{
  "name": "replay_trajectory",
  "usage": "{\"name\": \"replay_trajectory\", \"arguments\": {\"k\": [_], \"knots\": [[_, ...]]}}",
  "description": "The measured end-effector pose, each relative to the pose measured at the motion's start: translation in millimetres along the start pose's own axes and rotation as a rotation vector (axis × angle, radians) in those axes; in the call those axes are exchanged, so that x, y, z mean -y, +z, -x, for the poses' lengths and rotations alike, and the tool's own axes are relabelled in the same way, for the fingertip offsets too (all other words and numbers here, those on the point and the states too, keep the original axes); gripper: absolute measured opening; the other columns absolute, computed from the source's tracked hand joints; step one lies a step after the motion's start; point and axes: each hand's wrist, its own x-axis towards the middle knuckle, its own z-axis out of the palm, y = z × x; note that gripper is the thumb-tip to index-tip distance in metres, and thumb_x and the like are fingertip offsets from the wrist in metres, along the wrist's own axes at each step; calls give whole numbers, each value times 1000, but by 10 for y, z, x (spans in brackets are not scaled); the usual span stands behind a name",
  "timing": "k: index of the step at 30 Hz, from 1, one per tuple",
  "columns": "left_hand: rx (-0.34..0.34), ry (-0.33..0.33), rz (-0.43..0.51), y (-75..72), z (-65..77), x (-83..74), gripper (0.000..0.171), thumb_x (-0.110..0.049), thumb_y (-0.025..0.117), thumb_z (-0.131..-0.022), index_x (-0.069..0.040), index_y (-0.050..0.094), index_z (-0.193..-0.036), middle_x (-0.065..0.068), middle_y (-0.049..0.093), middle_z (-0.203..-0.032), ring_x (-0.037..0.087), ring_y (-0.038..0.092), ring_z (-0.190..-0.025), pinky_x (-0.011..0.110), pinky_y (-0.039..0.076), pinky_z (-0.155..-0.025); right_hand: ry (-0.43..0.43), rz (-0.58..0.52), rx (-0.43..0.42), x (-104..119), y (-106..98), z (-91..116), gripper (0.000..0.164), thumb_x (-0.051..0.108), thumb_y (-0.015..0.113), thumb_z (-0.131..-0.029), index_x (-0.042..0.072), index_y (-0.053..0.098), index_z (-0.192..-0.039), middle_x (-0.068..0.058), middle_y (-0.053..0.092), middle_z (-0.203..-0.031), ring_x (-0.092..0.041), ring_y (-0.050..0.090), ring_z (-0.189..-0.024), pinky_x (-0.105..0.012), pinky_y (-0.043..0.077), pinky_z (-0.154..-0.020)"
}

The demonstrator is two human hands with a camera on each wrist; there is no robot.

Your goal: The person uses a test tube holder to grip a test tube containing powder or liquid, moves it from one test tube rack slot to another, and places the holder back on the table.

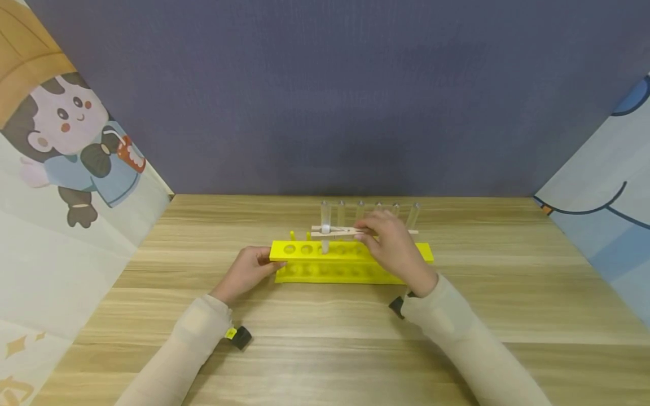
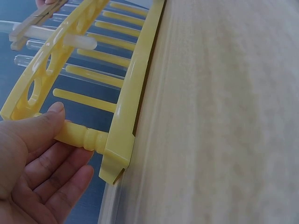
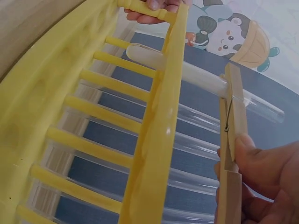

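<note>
Pinching wooden clamp [image 3: 239,122] in right hand [image 1: 390,241], gripping yellow rack [image 1: 350,257] by end post [image 2: 77,134] with left hand [image 1: 246,272]; holding white-filled test tube [image 3: 205,80] upright, left of right hand, partway through rack top.

The surface [image 1: 304,349] has a light wood look — pale brown and yellowish streaks running from side to side, with a soft sheen toward the near part. Directly on it stands a yellow rack [image 1: 345,259], upright, closer to the far edge, its length roughly parallel to that edge. The rack's lower bar [image 1: 335,278] rests along the surface — the upper bar, pierced with round holes, sits raised above.
</note>
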Motion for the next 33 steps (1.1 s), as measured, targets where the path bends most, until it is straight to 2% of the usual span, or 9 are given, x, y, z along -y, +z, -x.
{"name": "replay_trajectory", "arguments": {"k": [20, 33], "knots": [[11, 7, 20, 2, 1, 1, 24, -13, 69, -86, -8, 69, -110, 7, 69, -110, 19, 64, -99, 36, 53, -83, 8, -3, 18, -42, 94, 57, 20, 9, 72, -82, 1, 69, -100, -9, 67, -96, -23, 58, -85, -36, 50, -75], [8, -3, -1, 0, 2, -6, 25, -12, 69, -86, -8, 69, -111, 7, 69, -109, 20, 64, -98, 36, 53, -83, 23, -5, 39, -71, 151, 72, 21, 10, 71, -83, 0, 69, -101, -9, 66, -94, -21, 58, -83, -36, 50, -77]]}}
